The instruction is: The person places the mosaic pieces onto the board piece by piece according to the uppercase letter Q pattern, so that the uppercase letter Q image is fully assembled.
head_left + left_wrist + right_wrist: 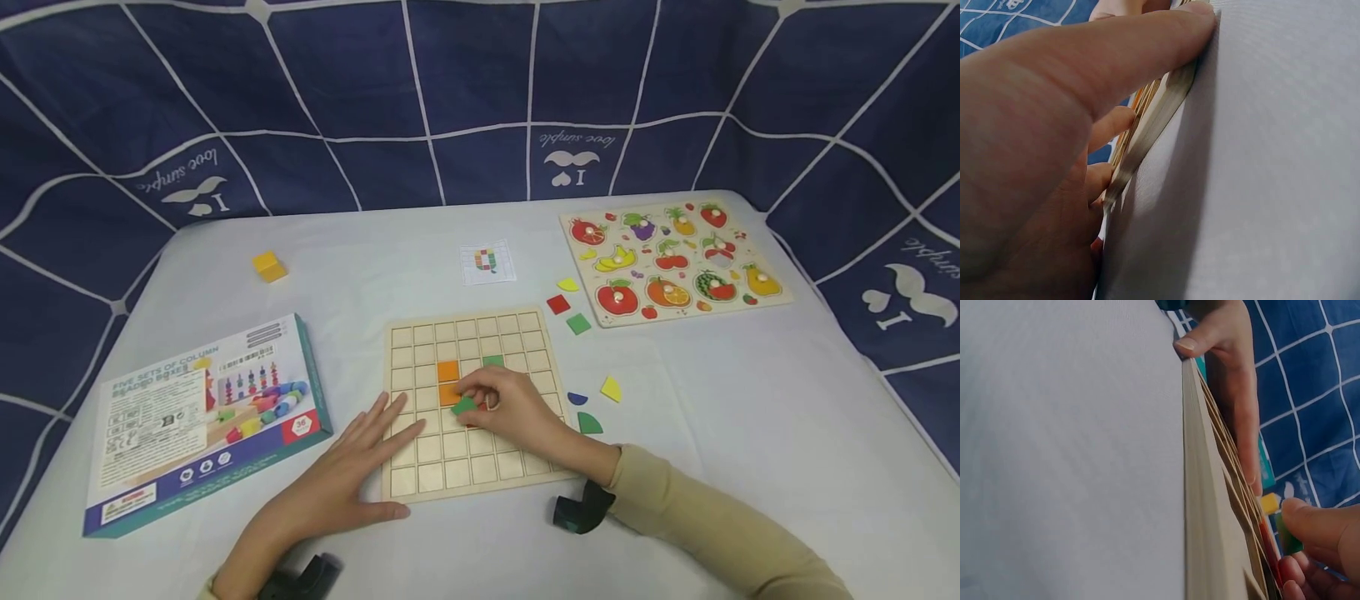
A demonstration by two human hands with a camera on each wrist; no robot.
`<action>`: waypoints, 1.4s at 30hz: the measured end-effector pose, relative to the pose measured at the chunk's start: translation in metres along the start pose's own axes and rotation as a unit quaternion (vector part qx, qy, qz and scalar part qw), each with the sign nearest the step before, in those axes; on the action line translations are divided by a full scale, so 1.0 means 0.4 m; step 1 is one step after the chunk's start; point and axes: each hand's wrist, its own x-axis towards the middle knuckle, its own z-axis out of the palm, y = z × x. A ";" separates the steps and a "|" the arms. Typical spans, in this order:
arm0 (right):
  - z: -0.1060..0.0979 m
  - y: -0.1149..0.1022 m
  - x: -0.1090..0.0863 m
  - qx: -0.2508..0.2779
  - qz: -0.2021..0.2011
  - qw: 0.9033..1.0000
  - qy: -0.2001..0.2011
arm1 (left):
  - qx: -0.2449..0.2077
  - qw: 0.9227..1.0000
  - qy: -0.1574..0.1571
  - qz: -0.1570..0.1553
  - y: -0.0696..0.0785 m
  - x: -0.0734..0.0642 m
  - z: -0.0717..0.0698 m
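A wooden grid board (429,477) lies on the table with two orange square tiles (447,371) in its cells and a green tile (492,361) to their right. My right hand (517,412) pinches a small green piece (464,406) between thumb and fingers, low over the board beside the lower orange tile. A red tile (1269,547) shows under that hand, partly hidden by it. My left hand (341,471) lies with spread, straight fingers on the board's left side, its thumb (1191,28) at the near edge.
Right of the board lie loose pieces: a red square (558,304), a green square (578,323), a green quarter circle (589,423) and several others. A pattern card (504,275) and a fruit puzzle (622,217) lie behind. At left are a box (150,492) and yellow blocks (269,267).
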 end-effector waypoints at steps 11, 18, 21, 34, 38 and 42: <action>0.006 -0.003 0.000 -0.008 0.004 1.000 -0.009 | 0.007 1.000 0.015 0.018 0.002 0.001 0.001; 0.017 -0.009 0.003 -0.034 0.005 0.999 -0.010 | 0.007 1.000 0.015 0.017 0.003 0.001 -0.002; 0.018 -0.009 0.002 -0.044 0.005 0.999 -0.017 | 0.007 1.000 0.017 0.021 0.002 0.000 -0.002; -0.021 -0.012 0.003 -0.047 0.007 0.995 -0.090 | -0.001 1.000 0.004 0.005 0.000 0.000 -0.001; -0.017 -0.011 0.003 -0.050 0.007 0.995 -0.086 | 0.000 1.000 0.002 0.003 0.000 0.001 -0.001; -0.013 -0.012 0.003 -0.056 -0.002 0.995 -0.080 | 0.002 1.000 0.003 0.004 -0.001 0.002 0.000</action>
